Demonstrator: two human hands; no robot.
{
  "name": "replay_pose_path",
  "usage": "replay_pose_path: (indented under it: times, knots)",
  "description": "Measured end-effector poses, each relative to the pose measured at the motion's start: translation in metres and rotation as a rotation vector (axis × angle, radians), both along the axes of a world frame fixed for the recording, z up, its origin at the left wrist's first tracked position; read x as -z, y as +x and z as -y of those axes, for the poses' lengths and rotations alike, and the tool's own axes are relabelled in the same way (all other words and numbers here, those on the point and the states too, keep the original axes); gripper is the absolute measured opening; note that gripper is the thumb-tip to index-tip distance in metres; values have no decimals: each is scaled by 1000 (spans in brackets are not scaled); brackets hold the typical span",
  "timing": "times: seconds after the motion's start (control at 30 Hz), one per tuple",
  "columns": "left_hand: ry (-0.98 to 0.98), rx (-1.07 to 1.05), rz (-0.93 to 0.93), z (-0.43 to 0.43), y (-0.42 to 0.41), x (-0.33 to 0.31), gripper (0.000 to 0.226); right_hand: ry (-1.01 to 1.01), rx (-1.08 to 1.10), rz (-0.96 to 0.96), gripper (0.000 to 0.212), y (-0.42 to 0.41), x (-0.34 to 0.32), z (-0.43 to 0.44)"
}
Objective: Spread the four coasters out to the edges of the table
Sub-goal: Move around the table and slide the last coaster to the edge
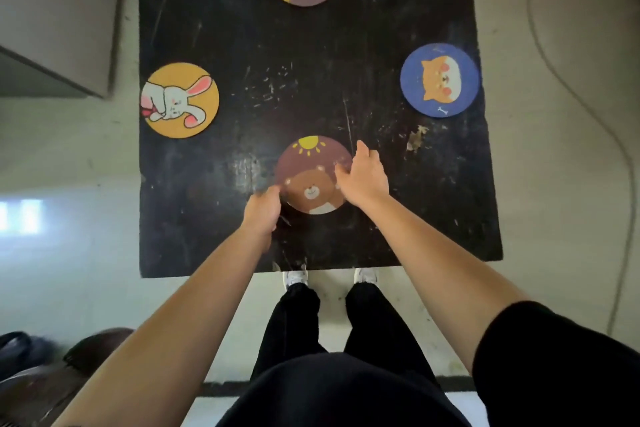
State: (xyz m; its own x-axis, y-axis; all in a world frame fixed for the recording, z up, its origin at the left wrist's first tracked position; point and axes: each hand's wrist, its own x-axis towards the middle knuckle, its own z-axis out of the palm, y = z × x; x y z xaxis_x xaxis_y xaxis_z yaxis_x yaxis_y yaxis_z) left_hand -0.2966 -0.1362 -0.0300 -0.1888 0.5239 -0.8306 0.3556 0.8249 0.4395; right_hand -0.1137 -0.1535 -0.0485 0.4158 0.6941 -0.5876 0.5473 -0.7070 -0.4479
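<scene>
Head view: hands (363,177) partly cover bear coaster (311,180), grip perhaps unclear.

text: none legible | coasters (313,175): cartoon animals only, no lettering

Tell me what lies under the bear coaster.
The bear coaster lies flat on the black table; only scuffed tabletop shows around it. The left hand and right hand touch its edges. Whatever is directly beneath is covered.

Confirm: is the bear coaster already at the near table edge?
No. The bear coaster lies well inside the table, with bare dark surface between it and the near edge, and both hands touch its sides.
</scene>
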Motion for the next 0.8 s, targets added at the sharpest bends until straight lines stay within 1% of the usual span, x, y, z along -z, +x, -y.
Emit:
replay_pose_path:
  times: [0.07,0.1,0.17,0.2,0.27,0.37,0.4,0.47,0.6,0.67,0.73,0.8]
  knots:
    - [-5,-89,60,1,2,6,24,-10,63,-58,61,-1,6,4]
    - [-16,-129,100,2,2,7,21,-14,62,-81,54,0,7,7]
    - [-29,-169,164,9,1,7,14,-17,10,-109,40,-1,4,14]
    - [-20,-174,177,12,1,7,11,-12,-7,-124,36,-2,2,19]
    - [26,-173,154,19,1,6,13,17,-1,-154,35,-4,-5,28]
    - [119,-124,59,26,-4,6,21,33,27,-131,34,-5,-10,42]
    - [150,-91,25,29,-8,6,19,22,35,-120,34,-5,-10,48]
    - [183,-21,-21,35,-17,9,6,-12,47,-128,32,-5,-9,62]
    - [163,-15,-43,55,-34,15,24,-71,124,-222,21,-12,-2,95]
    - [141,-26,-48,66,-38,20,26,-69,197,-223,24,-14,3,108]
    - [127,-28,-55,74,-41,23,26,-53,254,-201,31,-17,6,119]
    - [127,-13,-79,78,-43,24,24,-35,277,-166,34,-20,9,125]
